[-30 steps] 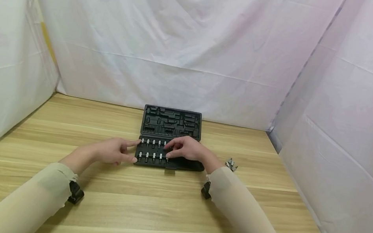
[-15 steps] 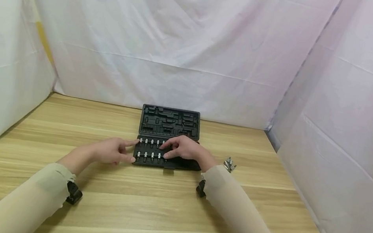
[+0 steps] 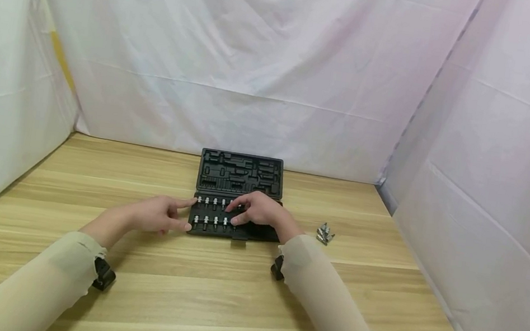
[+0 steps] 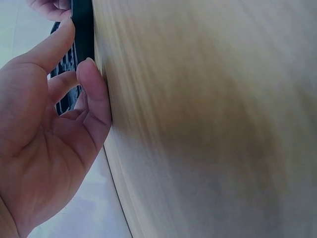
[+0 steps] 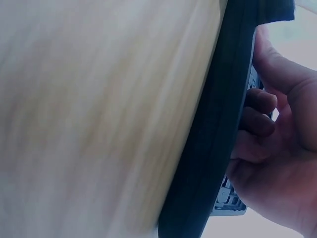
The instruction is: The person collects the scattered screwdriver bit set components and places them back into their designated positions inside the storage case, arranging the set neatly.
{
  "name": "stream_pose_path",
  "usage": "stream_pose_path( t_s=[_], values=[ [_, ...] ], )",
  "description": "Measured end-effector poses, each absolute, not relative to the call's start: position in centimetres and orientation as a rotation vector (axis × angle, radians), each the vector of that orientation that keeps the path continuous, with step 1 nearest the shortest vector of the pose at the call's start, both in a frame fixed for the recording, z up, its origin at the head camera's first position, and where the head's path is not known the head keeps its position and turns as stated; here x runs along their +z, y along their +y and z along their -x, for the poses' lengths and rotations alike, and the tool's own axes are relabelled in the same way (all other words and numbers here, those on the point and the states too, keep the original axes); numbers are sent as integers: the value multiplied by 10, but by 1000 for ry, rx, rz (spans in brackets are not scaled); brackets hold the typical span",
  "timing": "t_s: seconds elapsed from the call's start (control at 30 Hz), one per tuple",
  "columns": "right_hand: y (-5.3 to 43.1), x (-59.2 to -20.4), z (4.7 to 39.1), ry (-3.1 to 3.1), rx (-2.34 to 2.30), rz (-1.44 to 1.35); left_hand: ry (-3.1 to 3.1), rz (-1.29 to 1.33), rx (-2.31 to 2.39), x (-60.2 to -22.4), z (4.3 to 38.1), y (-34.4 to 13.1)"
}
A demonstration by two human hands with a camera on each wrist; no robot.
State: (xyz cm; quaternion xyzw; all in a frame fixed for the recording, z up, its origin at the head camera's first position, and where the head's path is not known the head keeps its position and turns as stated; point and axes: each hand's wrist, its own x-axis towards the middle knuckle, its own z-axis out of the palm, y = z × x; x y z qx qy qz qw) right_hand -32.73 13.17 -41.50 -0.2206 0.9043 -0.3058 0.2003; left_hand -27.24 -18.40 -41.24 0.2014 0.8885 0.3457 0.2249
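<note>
A black molded case [image 3: 257, 234] lies unfolded on the wooden table. Its near half carries two rows of silver-and-dark bit sockets [image 3: 216, 222]. My left hand [image 3: 155, 213] touches the case's left side with thumb and index finger spread apart. My right hand [image 3: 261, 210] is over the near half. Its thumb tip rests at the rightmost visible bit socket of the front row, while the index finger reaches toward the back row, a gap between them. The right wrist view shows the other fingers curled behind the case's front wall [image 5: 208, 129]. My right hand hides part of both rows.
A small pile of loose bit sockets [image 3: 324, 234] lies on the table [image 3: 186, 290] right of the case. The molded lid [image 3: 242, 173] leans open at the back, near the white cloth wall [image 3: 237, 71]. More cloth hangs on both sides.
The view has shifted slightly, and my right forearm has moved a little left. Both hands keep nearly the same places at the case.
</note>
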Motion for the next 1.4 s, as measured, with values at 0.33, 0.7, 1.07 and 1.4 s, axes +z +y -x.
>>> stream_pose_path(
  t_s=[0.33,0.7,1.07,1.4],
  values=[
    [127,-413,325,2572,-825,560,2449,-548,957,-413,273,-183],
    [126,-415,323,2557,-831,537,2446,-536,958,-414,272,-181],
    [130,-416,320,2544,-900,557,2463,-558,936,-412,273,-182],
    [128,-415,316,2541,-927,584,2471,-565,922,-412,272,-182]
  ],
)
